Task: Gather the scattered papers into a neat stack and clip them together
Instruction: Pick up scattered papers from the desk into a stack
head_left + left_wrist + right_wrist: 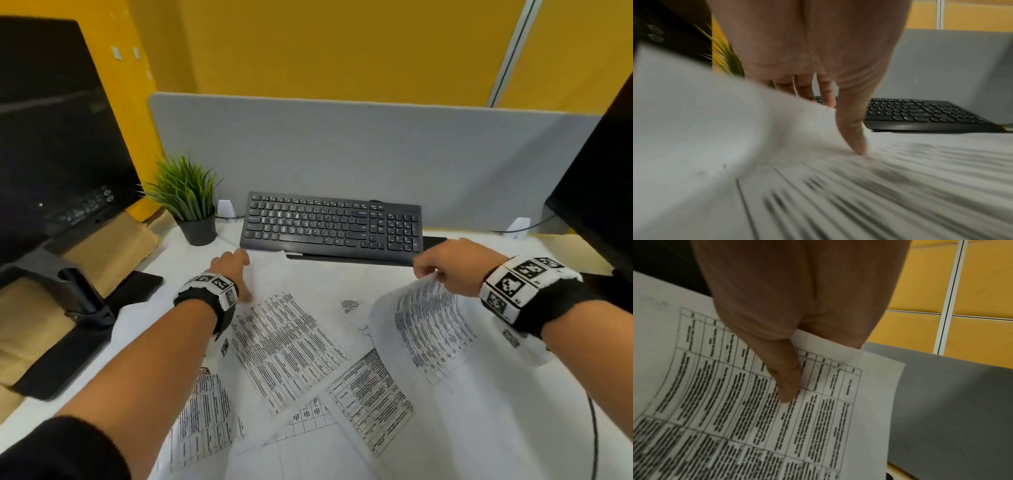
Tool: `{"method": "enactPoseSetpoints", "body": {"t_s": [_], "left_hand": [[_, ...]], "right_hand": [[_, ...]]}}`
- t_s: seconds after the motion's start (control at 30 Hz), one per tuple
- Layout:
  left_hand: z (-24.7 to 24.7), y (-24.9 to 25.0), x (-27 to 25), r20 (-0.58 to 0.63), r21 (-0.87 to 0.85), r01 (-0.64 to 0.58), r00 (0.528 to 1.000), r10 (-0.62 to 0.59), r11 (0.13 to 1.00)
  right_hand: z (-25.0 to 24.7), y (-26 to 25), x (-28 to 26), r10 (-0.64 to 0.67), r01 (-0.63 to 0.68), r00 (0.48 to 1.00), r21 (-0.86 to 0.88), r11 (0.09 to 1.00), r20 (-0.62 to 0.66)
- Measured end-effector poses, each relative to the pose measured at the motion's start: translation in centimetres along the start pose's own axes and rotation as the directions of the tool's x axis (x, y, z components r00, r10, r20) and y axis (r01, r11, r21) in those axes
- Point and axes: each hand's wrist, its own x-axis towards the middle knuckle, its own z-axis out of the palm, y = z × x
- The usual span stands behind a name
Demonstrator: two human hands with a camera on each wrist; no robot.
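Note:
Several printed sheets [287, 346] lie scattered and overlapping on the white desk [342, 284]. My left hand [236, 260] reaches to the far edge of a white sheet [267, 270] near the keyboard. In the left wrist view the left hand [844, 126] has its thumb [857, 142] on top of this sheet [715, 129]. Its fingers [826, 95] go behind the sheet's raised edge. My right hand [428, 274] pinches the top edge of a printed table sheet [428, 329] and holds it curved above the desk. In the right wrist view the thumb [787, 386] lies on that sheet [735, 410]; the fingers are hidden beneath it.
A black keyboard [330, 226] lies just beyond both hands, before a grey divider [342, 147]. A potted plant [191, 205] stands at its left. A monitor [51, 137] on a black base [85, 325] fills the left; another monitor [599, 188] is at right. A black cable [592, 428] runs along the right.

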Motion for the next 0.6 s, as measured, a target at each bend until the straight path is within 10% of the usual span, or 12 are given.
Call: {"method": "enactPoseSetpoints", "body": {"t_s": [0.3,0.6], "left_hand": [[-4.4,-0.9,-2.3,0.052,0.027,-0.142,0.989,0.140,0.990],[-7.0,-1.7,-4.7,0.020,0.080,-0.283,0.959,0.282,0.956]], "right_hand": [[1.7,-3.4,-0.6,-0.098,0.131,0.978,-0.178,0.975,0.185],[5.3,-8.6,4.4,-0.227,0.226,0.921,0.039,0.973,0.315]]}}
